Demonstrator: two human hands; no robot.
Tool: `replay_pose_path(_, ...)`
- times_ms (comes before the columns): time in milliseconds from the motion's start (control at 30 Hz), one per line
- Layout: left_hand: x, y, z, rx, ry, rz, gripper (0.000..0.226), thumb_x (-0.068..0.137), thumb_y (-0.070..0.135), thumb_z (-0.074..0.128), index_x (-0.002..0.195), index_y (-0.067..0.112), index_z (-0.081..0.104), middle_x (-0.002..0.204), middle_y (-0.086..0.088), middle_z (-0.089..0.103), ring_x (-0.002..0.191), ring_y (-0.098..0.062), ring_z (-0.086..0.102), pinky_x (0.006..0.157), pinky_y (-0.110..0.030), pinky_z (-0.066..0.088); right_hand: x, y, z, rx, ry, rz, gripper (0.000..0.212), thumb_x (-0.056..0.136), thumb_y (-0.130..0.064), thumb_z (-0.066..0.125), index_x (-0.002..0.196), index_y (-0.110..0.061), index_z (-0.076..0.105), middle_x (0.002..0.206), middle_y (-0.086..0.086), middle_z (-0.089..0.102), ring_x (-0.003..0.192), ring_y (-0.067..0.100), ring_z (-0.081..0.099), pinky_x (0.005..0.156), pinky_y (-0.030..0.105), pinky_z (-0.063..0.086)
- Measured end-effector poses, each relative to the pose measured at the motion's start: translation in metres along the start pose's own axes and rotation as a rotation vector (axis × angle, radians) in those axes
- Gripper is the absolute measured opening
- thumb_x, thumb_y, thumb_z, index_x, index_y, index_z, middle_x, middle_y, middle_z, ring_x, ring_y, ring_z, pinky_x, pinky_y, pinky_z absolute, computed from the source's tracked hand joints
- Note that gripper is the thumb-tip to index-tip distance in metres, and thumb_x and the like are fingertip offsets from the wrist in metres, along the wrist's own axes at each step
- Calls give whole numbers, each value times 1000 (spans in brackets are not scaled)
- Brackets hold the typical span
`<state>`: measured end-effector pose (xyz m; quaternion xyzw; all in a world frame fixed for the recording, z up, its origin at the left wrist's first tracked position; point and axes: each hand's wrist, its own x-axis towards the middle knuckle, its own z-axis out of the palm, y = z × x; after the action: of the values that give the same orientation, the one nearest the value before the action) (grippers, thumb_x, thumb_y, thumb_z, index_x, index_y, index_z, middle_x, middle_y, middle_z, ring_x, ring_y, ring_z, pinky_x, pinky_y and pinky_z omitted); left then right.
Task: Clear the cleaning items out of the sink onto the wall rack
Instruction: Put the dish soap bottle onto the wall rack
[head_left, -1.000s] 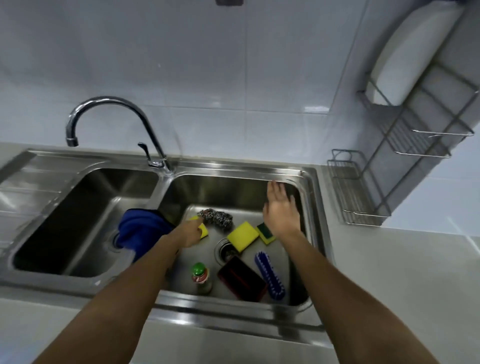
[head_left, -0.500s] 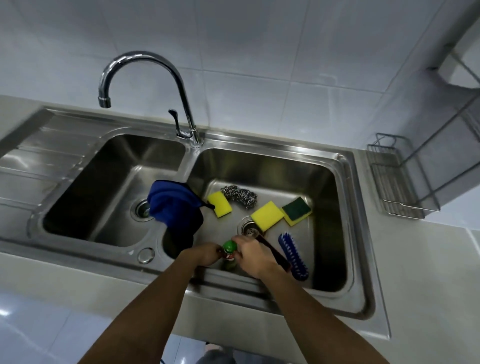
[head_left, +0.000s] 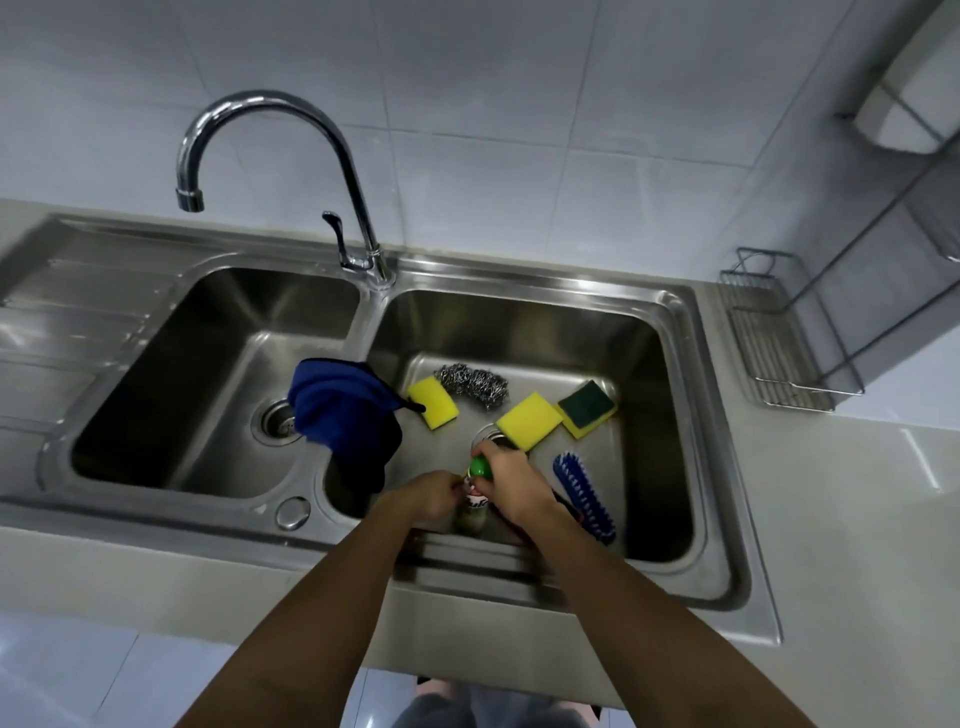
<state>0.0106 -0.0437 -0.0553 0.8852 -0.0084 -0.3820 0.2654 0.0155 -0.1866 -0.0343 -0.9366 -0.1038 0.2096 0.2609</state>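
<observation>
A small bottle with a green cap stands at the front of the right sink basin. My left hand and my right hand both grip it, one on each side. Farther back in the basin lie a yellow sponge, a steel wool pad, a second yellow sponge and a green-topped sponge. A blue brush lies right of my right hand. A blue cloth hangs over the divider. The wire wall rack stands at the right.
A curved chrome tap arches over the left basin, which holds only its drain. A white object sits on the rack's upper shelf. A dark item is mostly hidden under my right wrist. Grey counter surrounds the sink.
A second ago my hands were apart at the back of the basin, the left on a yellow sponge. Both have come to the front and closed on the green-capped bottle. The view tilted down.
</observation>
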Motion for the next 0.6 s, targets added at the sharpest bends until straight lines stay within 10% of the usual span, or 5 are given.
replay_pose_path(333, -6, 154, -76, -114, 332, 450, 31, 96, 30, 52, 121, 14, 63, 107, -5, 71, 94, -8, 61, 73, -6, 45, -9, 32, -205, 360, 484, -15, 26, 76, -20, 78, 99, -12, 68, 82, 3, 68, 77, 17, 64, 76, 31, 54)
replay_pose_path(433, -9, 228, -98, -263, 443, 626, 32, 95, 21, 55, 125, 10, 59, 115, -9, 71, 105, -20, 66, 95, -33, 51, -28, 33, -296, 301, 636, -64, 22, 77, -26, 77, 94, -14, 68, 77, 4, 67, 70, 16, 64, 68, 26, 51)
replay_pose_path(600, -22, 346, -124, -330, 555, 868, 42, 96, 16, 53, 137, 18, 49, 127, 0, 65, 117, -14, 62, 102, -34, 48, -68, 48, -427, 138, 825, -89, 27, 78, -32, 73, 97, -13, 67, 84, 8, 71, 76, 24, 67, 77, 39, 57)
